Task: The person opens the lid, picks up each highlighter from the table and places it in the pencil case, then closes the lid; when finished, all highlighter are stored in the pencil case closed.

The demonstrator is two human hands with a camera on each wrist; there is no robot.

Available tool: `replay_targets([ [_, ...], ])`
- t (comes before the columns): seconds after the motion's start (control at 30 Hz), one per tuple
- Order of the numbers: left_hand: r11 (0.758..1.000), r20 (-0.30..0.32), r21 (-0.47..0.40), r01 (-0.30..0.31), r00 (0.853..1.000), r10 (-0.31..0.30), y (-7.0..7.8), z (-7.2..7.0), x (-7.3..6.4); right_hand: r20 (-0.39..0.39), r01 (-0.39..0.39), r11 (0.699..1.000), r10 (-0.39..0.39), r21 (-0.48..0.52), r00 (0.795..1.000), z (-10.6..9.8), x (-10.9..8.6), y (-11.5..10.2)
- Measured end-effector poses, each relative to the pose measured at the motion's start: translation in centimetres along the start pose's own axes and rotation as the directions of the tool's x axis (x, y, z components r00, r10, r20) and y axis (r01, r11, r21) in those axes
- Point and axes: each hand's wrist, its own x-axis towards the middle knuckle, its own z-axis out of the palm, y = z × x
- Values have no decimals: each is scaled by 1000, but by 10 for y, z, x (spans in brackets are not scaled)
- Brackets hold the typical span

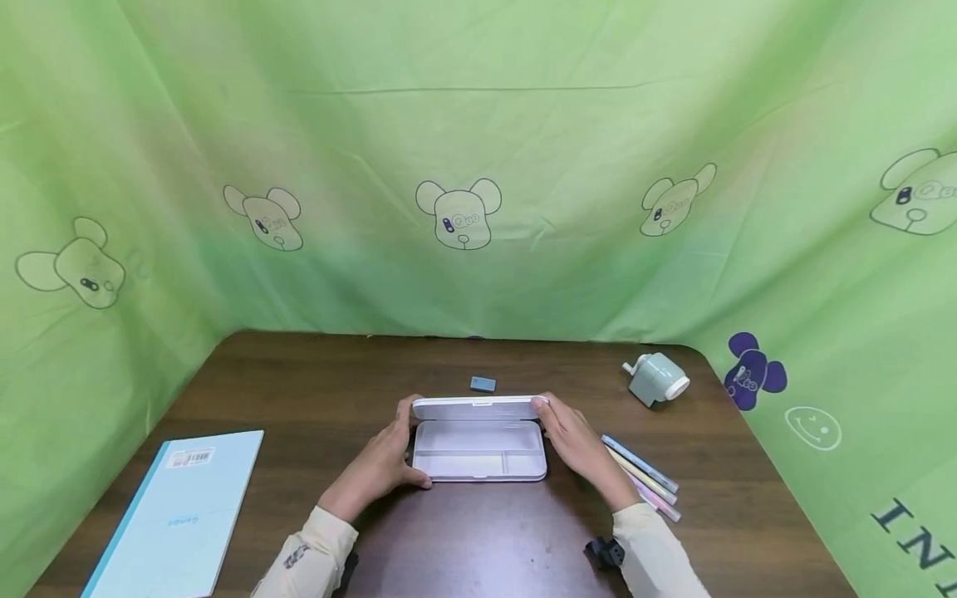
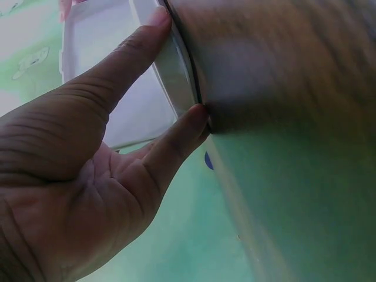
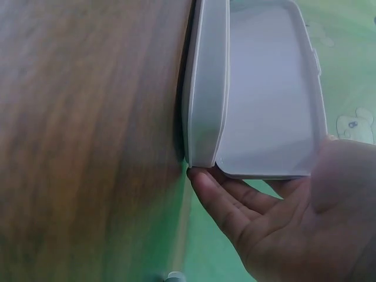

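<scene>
Notebook (image 1: 179, 519), eraser (image 1: 483, 384), sharpener (image 1: 658, 379) and pens (image 1: 643, 476) lie about.

Open table in front and at far left; right side crowded near the case.
The white pencil case (image 1: 478, 453) is flanked closely by the left hand (image 1: 381, 465) and right hand (image 1: 579, 444), so its ends are blocked. A small grey eraser (image 1: 483, 384) is placed just behind the lid, with bare table (image 1: 314, 374) beyond it. Pens (image 1: 643, 477) are laid just beside the right hand, narrowing passage there. A sharpener (image 1: 656, 379) is set at the far right corner. A blue notebook (image 1: 179, 515) is laid at the near left, well apart. The green curtain (image 1: 478, 124) walls three sides.
</scene>
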Motion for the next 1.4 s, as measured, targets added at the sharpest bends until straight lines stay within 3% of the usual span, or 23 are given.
replay_targets([
  [0.07, 1000, 0, 15, 8, 1000, -8, 6, 0, -2, 1, 13, 1000, -13, 2, 1000, -4, -2, -7],
  [0.27, 998, -15, 7, -67, 998, 67, 31, -8, -10, -20, -109, 992, 108, -58, 994, -9, 4, -24],
  [0.53, 994, 19, -30, -108, 994, 109, 41, -4, -14, -54, -246, 963, 241, -114, 969, -6, 12, -20],
  [0.67, 996, 33, -50, -78, 996, 80, 39, -3, -11, -95, -185, 972, 173, -143, 980, -8, 13, -25],
  [0.83, 997, 38, -52, -51, 998, 53, 31, 4, -4, -195, -103, 990, 82, -100, 977, -33, 4, -70],
  [0.9, 998, 39, -37, -59, 997, 60, 32, 3, -3, -228, -110, 991, 89, -81, 970, -50, -4, -88],
  [0.97, 998, 44, -32, -51, 998, 52, 34, 1, -2, -260, -114, 987, 82, -109, 962, -65, -14, -88],
  [1.07, 999, 46, -27, -30, 998, 31, 38, -5, -3, -283, -118, 977, 65, -176, 957, -90, -35, -78],
  [1.17, 1000, 56, -20, -2, 998, 3, 58, -22, -10, -308, -107, 961, 24, -257, 951, -113, -61, -63],
  [1.23, 1000, 56, -16, 0, 998, 1, 62, -28, -14, -316, -112, 947, 11, -302, 949, -127, -79, -54],
  [1.3, 1000, 52, -9, -11, 999, 11, 62, -32, -16, -315, -124, 931, 10, -342, 949, -140, -96, -47],
  [1.4, 999, 31, 0, -51, 998, 51, 41, -24, -13, -273, -150, 913, 44, -380, 961, -156, -115, -39],
])
